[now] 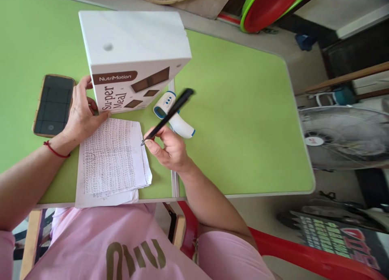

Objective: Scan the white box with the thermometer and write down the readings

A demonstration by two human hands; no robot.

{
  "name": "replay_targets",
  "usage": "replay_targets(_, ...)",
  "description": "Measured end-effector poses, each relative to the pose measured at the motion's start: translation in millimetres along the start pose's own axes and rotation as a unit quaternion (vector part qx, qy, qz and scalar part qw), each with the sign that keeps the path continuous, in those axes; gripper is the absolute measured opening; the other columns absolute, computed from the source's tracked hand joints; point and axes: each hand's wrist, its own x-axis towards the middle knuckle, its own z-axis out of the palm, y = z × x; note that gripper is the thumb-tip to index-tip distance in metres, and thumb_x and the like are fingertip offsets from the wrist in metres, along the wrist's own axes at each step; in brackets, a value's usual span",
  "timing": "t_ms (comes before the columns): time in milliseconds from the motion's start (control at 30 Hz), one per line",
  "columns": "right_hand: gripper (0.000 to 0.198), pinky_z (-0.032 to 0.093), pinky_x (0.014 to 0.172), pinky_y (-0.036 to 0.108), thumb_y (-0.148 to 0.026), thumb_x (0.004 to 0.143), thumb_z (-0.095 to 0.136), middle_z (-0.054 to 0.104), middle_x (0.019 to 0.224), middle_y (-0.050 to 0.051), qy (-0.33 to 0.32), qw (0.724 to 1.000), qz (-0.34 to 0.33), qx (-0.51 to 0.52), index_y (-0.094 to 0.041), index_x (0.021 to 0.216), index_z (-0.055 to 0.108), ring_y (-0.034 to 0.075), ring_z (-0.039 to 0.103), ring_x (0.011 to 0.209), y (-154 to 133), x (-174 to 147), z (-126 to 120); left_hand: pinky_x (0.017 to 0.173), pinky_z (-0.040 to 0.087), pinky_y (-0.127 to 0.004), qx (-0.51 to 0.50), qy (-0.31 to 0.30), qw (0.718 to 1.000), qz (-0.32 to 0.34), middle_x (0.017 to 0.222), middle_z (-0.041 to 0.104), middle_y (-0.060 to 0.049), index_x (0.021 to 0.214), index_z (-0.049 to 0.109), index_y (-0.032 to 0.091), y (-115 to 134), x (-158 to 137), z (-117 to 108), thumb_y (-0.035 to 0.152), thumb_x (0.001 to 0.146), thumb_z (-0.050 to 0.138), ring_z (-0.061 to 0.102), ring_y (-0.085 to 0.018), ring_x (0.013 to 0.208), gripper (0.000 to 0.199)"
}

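Prob writing: right hand (172,149) pinches black pen (170,113) mid-frame, left hand (81,114) grips NutriMotion box (138,41); next needs steady handwritten sheets (112,160).

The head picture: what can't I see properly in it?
In the head view:
Writing on the papers: too small to read.
Back of the box: hidden by its visible sides.
Left hand: some fingertips hidden behind the box.
Pen: upper end blurred.
Fan: cut off by the right edge.
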Motion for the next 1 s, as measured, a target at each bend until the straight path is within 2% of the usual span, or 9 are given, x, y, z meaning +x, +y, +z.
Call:
replay_targets(133,0.008,0.047,0.055,0.023,-0.017,0.082,0.060,0.059,0.068,-0.005,0.071,0.995,0.040,0.062,-0.022,0.082,0.053,0.009,0.055,0.057,12.0,0.3,5.2,0.096,0.053,-0.051,0.009,-0.001,1.000,0.013,0.132,0.043,-0.016,0.136,0.031,0.017,2.7,-3.0,0.7,0.050,0.063,0.089,0.053,-0.033,0.114,0.099)
replay_targets(300,0.003,0.047,0.054,0.024,-0.023,0.080,0.058,0.060,0.068,-0.003,0.100,0.990,0.098,0.023,-0.021,0.081,0.060,0.008,0.052,0.055,17.3,3.5,7.8,0.115,0.034,-0.060,0.022,-0.006,0.999,0.040,0.141,0.034,-0.020,0.136,0.032,0.015,1.3,-2.5,5.4,0.053,0.058,0.090,0.037,-0.041,0.131,0.104)
replay_targets(467,0.006,0.047,0.055,0.023,-0.024,0.079,0.060,0.062,0.073,-0.003,0.147,0.978,0.143,0.051,-0.020,0.084,0.061,0.008,0.054,0.059,18.4,1.9,18.9,0.117,0.025,-0.064,0.027,0.010,0.999,0.038,0.140,0.032,-0.019,0.137,0.031,0.019,-1.7,-3.7,10.2,0.053,0.060,0.089,0.034,-0.045,0.134,0.102)
replay_targets(633,0.005,0.048,0.055,0.021,-0.021,0.078,0.061,0.062,0.072,-0.003,0.176,0.977,0.115,0.030,-0.020,0.082,0.060,0.008,0.056,0.060,24.6,0.9,27.0,0.118,0.023,-0.063,0.014,-0.001,0.999,0.046,0.140,0.032,-0.021,0.140,0.027,0.017,0.7,-4.4,9.9,0.055,0.062,0.086,0.030,-0.045,0.137,0.105)
replay_targets(767,0.004,0.046,0.051,0.019,-0.019,0.079,0.063,0.060,0.064,-0.005,0.175,0.981,0.083,-0.001,-0.020,0.077,0.059,0.007,0.054,0.054,26.7,3.6,27.5,0.118,0.022,-0.065,0.015,-0.008,0.999,0.044,0.141,0.030,-0.020,0.137,0.028,0.019,1.5,-4.2,8.7,0.058,0.057,0.088,0.028,-0.047,0.138,0.108)
replay_targets(1000,0.011,0.044,0.050,0.022,-0.025,0.083,0.058,0.057,0.060,-0.005,0.150,0.983,0.082,-0.059,-0.020,0.073,0.056,0.007,0.049,0.051,27.3,6.7,28.3,0.119,0.021,-0.065,0.026,-0.012,0.999,0.030,0.143,0.029,-0.019,0.137,0.030,0.021,0.1,-3.9,7.4,0.059,0.049,0.092,0.027,-0.047,0.139,0.114)
